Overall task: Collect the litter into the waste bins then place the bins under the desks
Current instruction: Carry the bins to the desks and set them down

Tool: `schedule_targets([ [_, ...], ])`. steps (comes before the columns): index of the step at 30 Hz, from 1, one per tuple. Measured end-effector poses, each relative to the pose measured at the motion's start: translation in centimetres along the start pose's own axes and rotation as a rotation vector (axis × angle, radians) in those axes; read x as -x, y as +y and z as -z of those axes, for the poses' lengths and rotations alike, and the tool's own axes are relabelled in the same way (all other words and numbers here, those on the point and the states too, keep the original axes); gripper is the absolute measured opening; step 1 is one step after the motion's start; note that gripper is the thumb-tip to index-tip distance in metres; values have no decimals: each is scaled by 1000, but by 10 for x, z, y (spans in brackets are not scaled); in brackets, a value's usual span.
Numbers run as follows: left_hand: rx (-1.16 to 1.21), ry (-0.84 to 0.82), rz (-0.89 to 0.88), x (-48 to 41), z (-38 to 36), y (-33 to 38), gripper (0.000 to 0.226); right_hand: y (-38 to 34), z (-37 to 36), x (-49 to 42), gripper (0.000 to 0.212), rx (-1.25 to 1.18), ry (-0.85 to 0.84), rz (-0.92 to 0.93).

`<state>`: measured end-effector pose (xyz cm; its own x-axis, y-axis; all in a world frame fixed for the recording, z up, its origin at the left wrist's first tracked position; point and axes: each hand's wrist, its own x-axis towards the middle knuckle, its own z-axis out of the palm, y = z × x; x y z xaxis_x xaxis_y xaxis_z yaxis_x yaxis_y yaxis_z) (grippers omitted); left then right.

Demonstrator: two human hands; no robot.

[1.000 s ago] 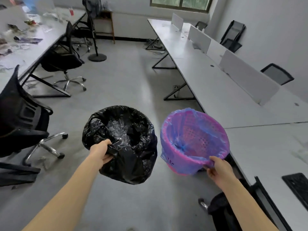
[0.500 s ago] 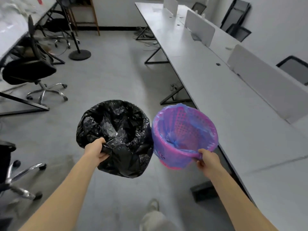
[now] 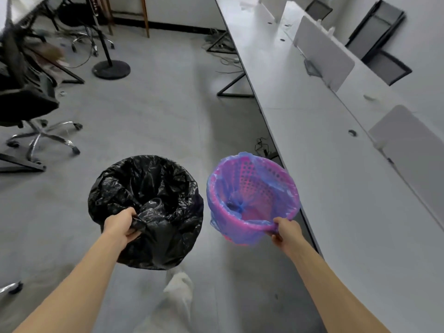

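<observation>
Left hand point(image 3: 120, 225) grips black-lined round bin point(image 3: 146, 207); right hand point(image 3: 286, 230) pinches pink perforated plastic bin point(image 3: 254, 195) rim. Both carried, unplaced; long white desk point(image 3: 324, 140) at 2 o'clock.

Bins carried farther along the white desk point(image 3: 324, 152)
Pink bin point(image 3: 254, 188) now just beside the desk edge; black-lined bin point(image 3: 144, 188) also nearer the desk

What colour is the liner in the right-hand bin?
Blue, over a pink bin; head view.
</observation>
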<state>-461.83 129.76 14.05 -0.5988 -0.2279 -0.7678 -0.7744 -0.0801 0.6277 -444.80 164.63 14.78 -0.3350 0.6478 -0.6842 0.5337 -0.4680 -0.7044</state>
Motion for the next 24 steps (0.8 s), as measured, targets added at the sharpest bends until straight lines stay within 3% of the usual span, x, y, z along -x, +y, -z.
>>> schedule_targets([
  [10,-218,41,34,-137,-151,171,10,-126,-127,-161,10,198,85,-68],
  [17,-355,70,70,-234,-245,222,24,-165,-199,-306,12,237,75,-143],
  [24,-415,139,136,-315,-349,239,13,-175,-268,-437,22,310,89,-290],
])
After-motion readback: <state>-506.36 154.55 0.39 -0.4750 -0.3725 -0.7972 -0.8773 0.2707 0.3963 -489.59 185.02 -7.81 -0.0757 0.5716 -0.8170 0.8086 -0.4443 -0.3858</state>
